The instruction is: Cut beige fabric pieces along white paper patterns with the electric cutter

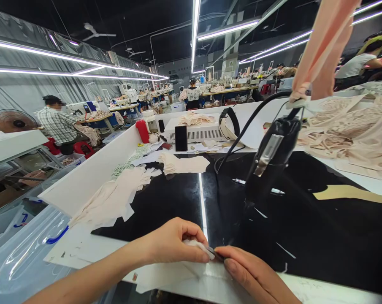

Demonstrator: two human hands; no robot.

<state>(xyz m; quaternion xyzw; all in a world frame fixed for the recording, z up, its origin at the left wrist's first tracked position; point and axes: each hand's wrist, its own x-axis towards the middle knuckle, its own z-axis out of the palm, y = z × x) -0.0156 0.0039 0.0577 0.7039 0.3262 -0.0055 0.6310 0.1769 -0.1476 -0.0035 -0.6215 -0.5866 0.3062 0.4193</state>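
Note:
At the near edge of the black glossy worktop [165, 202], my left hand [172, 242] pinches a small white scrap of fabric or paper [195, 245] between thumb and fingers. My right hand [257, 274] meets it from the right, its fingertips holding a small dark item [215, 254] against the same scrap; I cannot tell what that item is. Both hands rest over a white sheet [178, 274] at the table's front. A black hand-held tool [269, 160] with a cable hangs just beyond my hands.
Piles of pale fabric pieces [115, 198] lie left, more peach fabric [352, 135] right. A phone [181, 138], a red bottle [143, 130] and a white box [197, 128] stand at the back. A clear plastic bin [26, 253] sits at lower left. Other people work at distant tables.

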